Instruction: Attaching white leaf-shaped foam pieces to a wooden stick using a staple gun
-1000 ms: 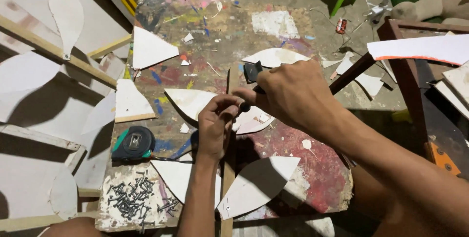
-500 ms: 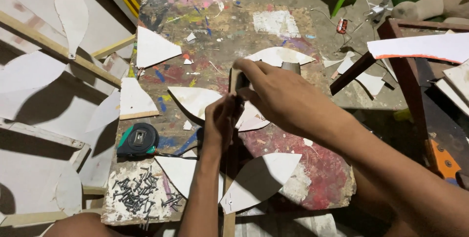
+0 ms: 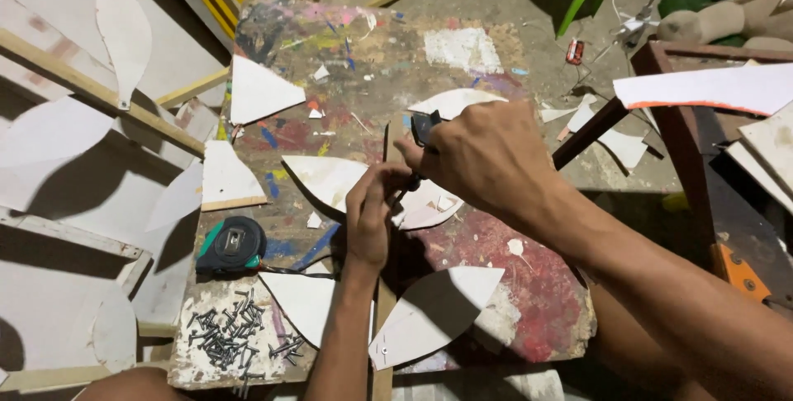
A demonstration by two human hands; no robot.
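Plenty of white leaf-shaped cutouts [image 3: 124, 29] lean over on the far left, parked against wooden battens where they stay out of the way; next along, a paint-splattered board [image 3: 496, 277] serves as the bench, and its left edge carries a green and black tape measure [image 3: 231, 246] with a heap of dark screws [image 3: 219, 336] just below it, both within easy reach of the hands; two white triangles [image 3: 258, 91] lie flat further up the board, one above the other. In the middle, the left hand [image 3: 370, 218] is curled shut with its fingertips pinching something small right at the wooden strip [image 3: 385, 147] that runs up the board; what it pinches is too small to tell, probably being steadied so it stays put. Just to the right, the right hand [image 3: 489, 157] is clenched around a dark tool [image 3: 423, 126], its head poking out above the fist and its tip angled down toward the left fingers; a white curved piece [image 3: 330, 180] lies under both hands. Right of that, a bigger pointed piece [image 3: 434, 312] lies flat near the front edge; far right, a dark red frame [image 3: 686, 153] holds more white sheets [image 3: 710, 89].
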